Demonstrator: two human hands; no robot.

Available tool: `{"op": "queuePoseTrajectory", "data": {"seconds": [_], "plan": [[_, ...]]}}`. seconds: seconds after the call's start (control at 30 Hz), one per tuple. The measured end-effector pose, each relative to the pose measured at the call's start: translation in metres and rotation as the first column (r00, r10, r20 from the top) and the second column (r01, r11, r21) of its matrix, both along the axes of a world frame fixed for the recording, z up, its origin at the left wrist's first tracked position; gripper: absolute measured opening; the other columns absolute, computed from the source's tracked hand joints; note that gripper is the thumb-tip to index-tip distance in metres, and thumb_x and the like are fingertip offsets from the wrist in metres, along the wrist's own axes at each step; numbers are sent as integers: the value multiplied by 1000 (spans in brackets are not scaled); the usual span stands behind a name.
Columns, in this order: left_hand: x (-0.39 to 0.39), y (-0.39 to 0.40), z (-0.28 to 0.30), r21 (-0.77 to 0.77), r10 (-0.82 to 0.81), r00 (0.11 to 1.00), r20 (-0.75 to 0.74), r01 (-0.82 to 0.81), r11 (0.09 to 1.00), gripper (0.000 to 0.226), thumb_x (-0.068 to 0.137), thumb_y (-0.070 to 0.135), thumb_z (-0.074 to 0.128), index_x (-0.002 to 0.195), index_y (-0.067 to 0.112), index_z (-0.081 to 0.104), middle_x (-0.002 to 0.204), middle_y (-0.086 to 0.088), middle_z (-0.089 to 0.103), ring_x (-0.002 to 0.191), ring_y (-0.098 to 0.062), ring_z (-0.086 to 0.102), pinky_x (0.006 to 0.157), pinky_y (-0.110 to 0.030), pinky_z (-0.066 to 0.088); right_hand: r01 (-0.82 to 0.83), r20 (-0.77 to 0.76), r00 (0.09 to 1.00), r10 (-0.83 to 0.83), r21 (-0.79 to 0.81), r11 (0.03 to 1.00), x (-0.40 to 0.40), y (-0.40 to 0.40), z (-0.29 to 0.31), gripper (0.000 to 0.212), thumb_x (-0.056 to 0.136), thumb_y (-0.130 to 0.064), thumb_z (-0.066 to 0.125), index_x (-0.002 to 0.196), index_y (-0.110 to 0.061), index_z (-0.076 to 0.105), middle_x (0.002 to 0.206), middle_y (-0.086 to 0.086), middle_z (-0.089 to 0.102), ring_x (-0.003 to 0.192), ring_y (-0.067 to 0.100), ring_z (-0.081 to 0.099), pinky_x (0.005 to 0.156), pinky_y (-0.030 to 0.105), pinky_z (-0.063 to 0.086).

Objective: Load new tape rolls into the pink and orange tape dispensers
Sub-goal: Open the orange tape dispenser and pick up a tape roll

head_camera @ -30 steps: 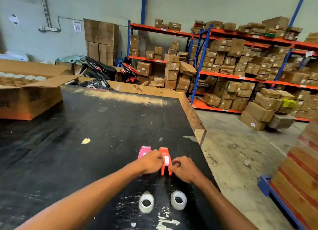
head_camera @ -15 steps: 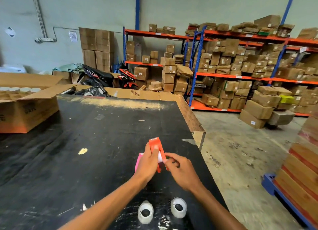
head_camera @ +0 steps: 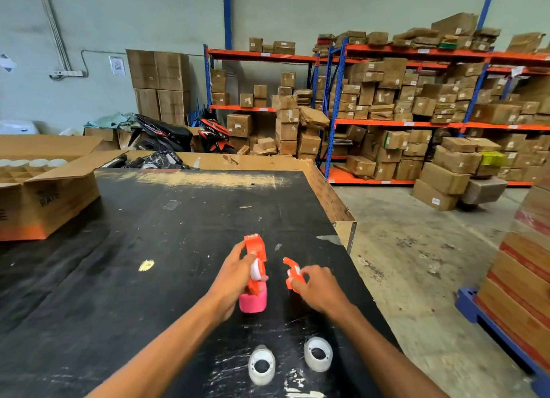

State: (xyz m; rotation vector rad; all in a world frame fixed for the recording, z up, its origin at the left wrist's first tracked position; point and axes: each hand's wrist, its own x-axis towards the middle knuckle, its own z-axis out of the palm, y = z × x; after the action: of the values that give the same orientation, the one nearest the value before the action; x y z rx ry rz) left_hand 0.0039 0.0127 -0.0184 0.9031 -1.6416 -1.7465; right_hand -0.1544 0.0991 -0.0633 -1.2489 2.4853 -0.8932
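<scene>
My left hand (head_camera: 235, 278) grips the orange tape dispenser (head_camera: 256, 256), lifted above the black table (head_camera: 178, 234), with a white core showing in its middle. My right hand (head_camera: 320, 284) pinches a separate small orange piece (head_camera: 293, 274) a little to the right of the dispenser. The pink tape dispenser (head_camera: 253, 302) lies on the table just below the orange one, partly hidden by my left hand. Two clear tape rolls, one (head_camera: 261, 365) on the left and one (head_camera: 318, 354) on the right, lie at the table's near edge.
An open cardboard box (head_camera: 44, 201) holding several white rolls stands at the table's left. The table's right edge drops to a concrete floor (head_camera: 416, 263). Shelving racks (head_camera: 387, 123) full of cartons line the back; a stacked pallet (head_camera: 523, 278) is at right.
The orange dispenser was lifted off the table by both hands. An orange piece has now come away from it and my right hand has moved it to the right.
</scene>
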Motion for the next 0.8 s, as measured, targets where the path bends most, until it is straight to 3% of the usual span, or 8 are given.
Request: {"op": "queuePoseTrajectory", "data": {"seconds": [0.1, 0.2, 0.27, 0.37, 0.47, 0.63, 0.7, 0.8], "plan": [[4, 10, -2, 83, -35, 999, -26, 37, 996, 27, 98, 13, 40, 122, 20, 50, 96, -13, 61, 72, -26, 65, 39, -20, 46, 5, -103, 995, 7, 118, 993, 6, -8, -17, 41, 87, -46, 54, 102, -9, 67, 107, 17, 67, 98, 38, 63, 70, 36, 43], [7, 17, -5, 132, -47, 999, -27, 51, 990, 25, 98, 14, 39, 119, 21, 51, 94, -15, 58, 84, -33, 63, 36, -18, 43, 1, -177, 984, 16, 97, 995, 8, 3, -8, 39, 90, -48, 50, 98, -14, 68, 96, 10, 63, 92, 33, 64, 72, 38, 47], [5, 20, -7, 124, -60, 998, -30, 63, 990, 26, 99, 18, 40, 119, 26, 54, 88, -11, 60, 84, -31, 61, 45, -23, 49, -41, -47, 998, 35, -124, 991, 12, 17, 6, 37, 90, -42, 53, 76, -11, 67, 74, 9, 59, 70, 21, 58, 65, 38, 45], [-3, 29, -11, 102, -98, 995, -33, 101, 990, 27, 99, 22, 43, 113, 38, 60, 81, 0, 69, 78, -23, 64, 69, -36, 54, -130, 263, 932, 249, -399, 908, 26, 46, 33, 24, 89, -31, 62, 85, -11, 73, 69, 11, 64, 62, 9, 53, 59, 23, 45], [-15, 48, -12, 143, -169, 984, -57, 176, 974, 28, 98, 22, 47, 120, 34, 59, 84, -5, 72, 68, -17, 64, 71, -39, 55, -236, 284, 894, 347, -359, 903, 37, 70, 40, 23, 82, -26, 73, 104, -19, 71, 77, 5, 65, 64, 8, 53, 62, 17, 48], [-32, 79, -12, 210, -248, 965, -92, 262, 942, 26, 97, 20, 50, 114, 39, 57, 78, -5, 70, 62, -15, 62, 72, -40, 55, -127, 309, 913, 267, -405, 905, 28, 106, 34, 25, 79, -20, 76, 100, -9, 69, 79, 5, 64, 68, 11, 57, 66, 24, 49], [-35, 83, -11, 198, -245, 966, -82, 257, 946, 34, 97, 21, 50, 128, 36, 51, 83, -6, 66, 66, -17, 61, 72, -40, 56, -80, 324, 926, 194, -335, 939, 18, 130, 34, 25, 79, -24, 76, 97, -9, 68, 76, 5, 65, 64, 8, 56, 62, 21, 47], [-32, 82, -10, 188, -230, 971, -67, 239, 953, 36, 96, 24, 52, 131, 34, 50, 92, -11, 61, 70, -20, 59, 69, -40, 59, -123, 151, 983, 104, 119, 985, 6, 159, 27, 29, 78, -36, 74, 95, -14, 68, 75, 0, 62, 64, 10, 52, 62, 25, 43]]}}
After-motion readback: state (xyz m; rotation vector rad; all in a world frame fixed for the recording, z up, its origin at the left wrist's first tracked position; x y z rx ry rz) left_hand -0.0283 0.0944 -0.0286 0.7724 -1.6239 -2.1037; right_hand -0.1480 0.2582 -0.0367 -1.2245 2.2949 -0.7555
